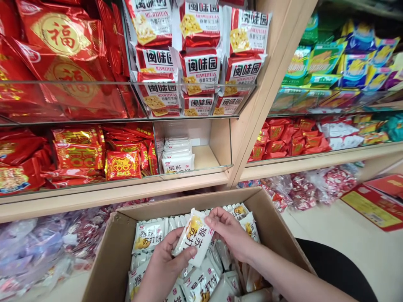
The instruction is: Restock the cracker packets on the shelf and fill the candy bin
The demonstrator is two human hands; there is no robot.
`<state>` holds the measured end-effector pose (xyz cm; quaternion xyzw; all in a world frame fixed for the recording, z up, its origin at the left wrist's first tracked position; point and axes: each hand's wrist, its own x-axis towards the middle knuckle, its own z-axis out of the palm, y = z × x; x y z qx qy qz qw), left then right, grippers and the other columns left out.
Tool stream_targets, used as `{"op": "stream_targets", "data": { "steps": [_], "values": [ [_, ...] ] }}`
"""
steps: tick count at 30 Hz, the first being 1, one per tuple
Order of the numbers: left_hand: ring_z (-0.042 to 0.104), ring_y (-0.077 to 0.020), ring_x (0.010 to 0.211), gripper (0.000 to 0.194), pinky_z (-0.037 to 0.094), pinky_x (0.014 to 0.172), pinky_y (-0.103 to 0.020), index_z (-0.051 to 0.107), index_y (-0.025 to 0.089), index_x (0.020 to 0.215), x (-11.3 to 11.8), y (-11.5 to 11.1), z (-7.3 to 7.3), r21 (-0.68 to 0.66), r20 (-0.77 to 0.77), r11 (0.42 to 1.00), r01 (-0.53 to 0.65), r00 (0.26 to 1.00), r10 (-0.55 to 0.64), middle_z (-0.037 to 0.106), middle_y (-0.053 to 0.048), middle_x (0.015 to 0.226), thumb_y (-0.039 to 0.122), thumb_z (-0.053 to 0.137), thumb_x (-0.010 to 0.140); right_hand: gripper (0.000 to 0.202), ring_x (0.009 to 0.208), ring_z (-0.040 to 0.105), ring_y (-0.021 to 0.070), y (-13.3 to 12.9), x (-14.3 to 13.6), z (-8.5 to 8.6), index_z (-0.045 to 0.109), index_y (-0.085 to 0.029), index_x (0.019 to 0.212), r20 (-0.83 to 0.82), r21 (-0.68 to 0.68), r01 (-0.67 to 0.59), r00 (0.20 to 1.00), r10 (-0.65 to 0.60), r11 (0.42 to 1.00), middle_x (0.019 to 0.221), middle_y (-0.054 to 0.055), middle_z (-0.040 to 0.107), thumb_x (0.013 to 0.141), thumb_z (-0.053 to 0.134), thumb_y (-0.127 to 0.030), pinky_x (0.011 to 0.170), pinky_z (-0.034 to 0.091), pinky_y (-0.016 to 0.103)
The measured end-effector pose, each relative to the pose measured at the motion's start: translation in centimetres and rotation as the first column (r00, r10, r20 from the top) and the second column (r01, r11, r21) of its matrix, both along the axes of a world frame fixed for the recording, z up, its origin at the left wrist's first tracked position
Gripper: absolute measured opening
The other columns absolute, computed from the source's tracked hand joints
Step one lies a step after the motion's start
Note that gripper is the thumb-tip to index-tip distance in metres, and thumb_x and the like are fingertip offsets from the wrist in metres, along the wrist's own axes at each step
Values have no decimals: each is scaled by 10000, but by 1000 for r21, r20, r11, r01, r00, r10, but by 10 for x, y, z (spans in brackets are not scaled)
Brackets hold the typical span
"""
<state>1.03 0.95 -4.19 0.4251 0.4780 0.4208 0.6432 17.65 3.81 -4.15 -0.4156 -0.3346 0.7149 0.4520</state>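
Note:
Both of my hands hold one white packet of soda crackers, tilted above an open cardboard box. My left hand grips its lower left side, thumb on the front. At the packet's upper right, my right hand pinches the edge with thumb and fingers. Many more white cracker packets fill the box below, some standing in rows and others lying loose. Up on the lower shelf, a short row of the same white packets stands at the left of a glass-fronted compartment.
Red packets fill the neighbouring compartment. A glass-fronted shelf above holds red-and-white snack packs. Bagged sweets lie beneath the shelves on the left. To the right are a red box and a black round object.

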Motion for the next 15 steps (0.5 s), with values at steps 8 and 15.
{"op": "stream_targets", "data": {
  "steps": [8,15],
  "values": [
    [579,-169,799,310,479,652,-238,503,237,940,14,-11,12,133,83,962,-236,970,227,633,-9,887,379,646,704,323,917,587,175,-15,-7,14,528,-191,986,120,240,-235,970,212,942,977,44,628,703,656,-278,837,450,349],
    [564,-149,737,375,451,622,-247,463,258,994,-6,-5,-2,122,-95,973,-194,974,206,561,-16,940,445,611,704,293,892,555,170,66,25,119,488,-188,1084,586,766,-307,695,-417,566,1025,71,590,801,532,-250,774,460,341]
  ]
}}
